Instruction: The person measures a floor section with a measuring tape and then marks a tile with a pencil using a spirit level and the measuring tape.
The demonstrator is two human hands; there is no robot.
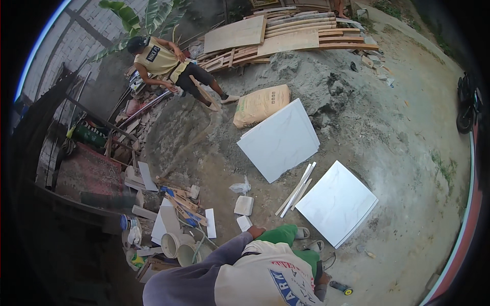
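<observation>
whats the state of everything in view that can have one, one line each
left hand, at the green knee, grip unclear
right hand, mostly hidden, grip unclear
black tool, lying down, on or off unclear
white tile stacks, slightly misaligned
brown sack, lying down, looks full
white buckets, open-topped
plastic bag, crumpled
planks, piled
motorbike, standing upright

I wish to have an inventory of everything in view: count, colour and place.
large tile stacks: two, white, centre and right
sack: one, tan, behind centre stack
strips: several, pale, between stacks
block: one, off-white, below centre
small tile: one, white, below block
plastic bag: one, clear, above block
buckets: two, off-white, lower left
tool: one, black-yellow, lower right
boards: many, brown, top centre
sand: heaped, grey, upper centre
motorcycle: one, black, right edge
clutter: uncountable, mixed colours, left
co-worker: one, yellow top, upper left
left hand: one, bare, near small tile
right hand: one, partly hidden, near tool
</observation>
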